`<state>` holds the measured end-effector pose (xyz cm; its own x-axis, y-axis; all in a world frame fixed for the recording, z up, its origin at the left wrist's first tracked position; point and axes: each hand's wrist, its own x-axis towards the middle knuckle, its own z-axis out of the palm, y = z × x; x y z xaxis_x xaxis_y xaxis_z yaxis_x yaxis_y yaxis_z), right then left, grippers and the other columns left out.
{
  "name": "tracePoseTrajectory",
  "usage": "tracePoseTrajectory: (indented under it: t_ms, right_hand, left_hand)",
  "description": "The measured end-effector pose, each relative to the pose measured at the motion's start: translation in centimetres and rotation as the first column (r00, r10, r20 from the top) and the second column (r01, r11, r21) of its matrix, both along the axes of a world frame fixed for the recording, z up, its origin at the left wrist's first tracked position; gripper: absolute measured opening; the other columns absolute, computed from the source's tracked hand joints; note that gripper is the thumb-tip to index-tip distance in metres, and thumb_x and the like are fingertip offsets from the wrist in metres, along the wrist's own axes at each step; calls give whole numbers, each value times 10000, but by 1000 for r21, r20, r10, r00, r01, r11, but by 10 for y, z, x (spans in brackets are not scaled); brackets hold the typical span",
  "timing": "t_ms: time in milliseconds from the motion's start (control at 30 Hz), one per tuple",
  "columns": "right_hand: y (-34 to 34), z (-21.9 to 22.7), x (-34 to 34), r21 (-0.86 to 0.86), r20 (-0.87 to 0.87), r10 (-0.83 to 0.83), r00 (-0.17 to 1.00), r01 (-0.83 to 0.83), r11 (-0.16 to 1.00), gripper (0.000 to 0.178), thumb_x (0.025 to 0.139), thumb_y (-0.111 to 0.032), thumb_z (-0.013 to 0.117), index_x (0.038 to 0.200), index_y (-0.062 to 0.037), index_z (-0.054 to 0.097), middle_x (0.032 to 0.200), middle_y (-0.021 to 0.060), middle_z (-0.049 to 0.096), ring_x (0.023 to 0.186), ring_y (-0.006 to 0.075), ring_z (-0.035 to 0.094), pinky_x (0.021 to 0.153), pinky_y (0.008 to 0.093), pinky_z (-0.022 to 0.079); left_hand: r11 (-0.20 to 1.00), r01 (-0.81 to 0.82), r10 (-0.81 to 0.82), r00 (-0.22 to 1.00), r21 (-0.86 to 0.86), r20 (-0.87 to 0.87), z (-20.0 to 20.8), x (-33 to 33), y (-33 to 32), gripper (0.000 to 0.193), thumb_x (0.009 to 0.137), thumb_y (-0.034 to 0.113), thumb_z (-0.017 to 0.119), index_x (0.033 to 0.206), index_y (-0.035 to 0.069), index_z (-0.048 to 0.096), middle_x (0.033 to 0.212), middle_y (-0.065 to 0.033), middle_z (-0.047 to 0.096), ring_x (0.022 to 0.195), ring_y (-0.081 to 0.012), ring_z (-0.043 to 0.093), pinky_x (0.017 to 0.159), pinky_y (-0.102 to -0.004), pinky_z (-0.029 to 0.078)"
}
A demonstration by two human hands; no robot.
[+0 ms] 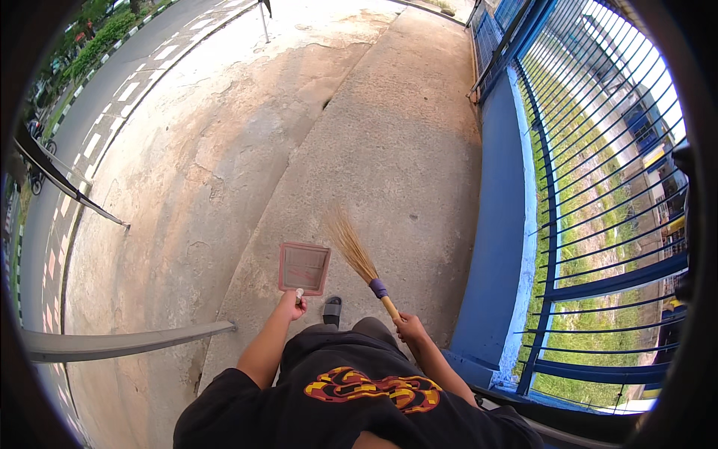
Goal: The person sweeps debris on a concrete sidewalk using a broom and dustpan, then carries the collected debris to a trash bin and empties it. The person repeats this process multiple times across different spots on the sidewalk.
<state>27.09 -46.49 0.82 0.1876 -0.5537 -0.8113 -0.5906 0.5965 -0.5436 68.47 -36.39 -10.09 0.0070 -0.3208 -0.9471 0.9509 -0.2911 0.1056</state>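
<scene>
Dustpan (304,268): ahead, my left hand (293,304) closed on near end. Broom (363,262): right of it, in my tightly curled right hand (409,328). Step, likely: sweeping; next calls for dustpan steady, broom drawn toward it.

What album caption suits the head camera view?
Left hand holding a pink dustpan, right hand a straw broom, beside a blue wall.
</scene>
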Motion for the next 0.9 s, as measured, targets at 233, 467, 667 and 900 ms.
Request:
tracePoseTrajectory:
  t_ms: [233, 467, 667, 900]
  right_hand:
    - [-171, 4, 46, -24, -31, -124, 992, 123, 992, 354, 955, -305, 644, 1015, 36, 719, 660, 32, 580, 512, 117, 540, 457, 303, 450]
    - [-404, -20, 106, -36, -18, -149, 989, 149, 988, 322, 954, -321, 634, 917, -6, 690, 664, 33, 591, 522, 126, 540, 472, 313, 448]
    - [-609, -18, 183, -56, 30, -115, 993, 116, 992, 308, 947, -318, 654, 926, -14, 699, 659, 32, 601, 532, 135, 573, 487, 312, 483]
    - [-814, -42, 286, -88, 15, 10, 1000, -8, 996, 273, 923, -279, 711, 936, -6, 708, 661, 37, 614, 526, 132, 587, 465, 309, 490]
  left_hand:
    - [998, 23, -30, 992, 58, 119, 8, 74, -232, 139, 914, 124, 464, 1017, 61, 534, 736, -38, 490, 592, -133, 498, 514, -269, 419]
    - [993, -105, 97, 984, 51, 148, 33, 152, -399, 192, 941, 174, 479, 1056, 20, 485, 714, -22, 489, 588, -124, 492, 513, -265, 417]
    - [993, -119, 115, 971, 7, 211, 61, 205, -551, 185, 963, 175, 500, 1054, 16, 475, 685, -19, 488, 571, -128, 495, 513, -260, 412]
    - [977, -198, 194, 979, -78, -64, 16, 300, -719, 202, 970, 115, 477, 1128, -9, 451, 765, -55, 518, 649, -146, 535, 523, -250, 430]
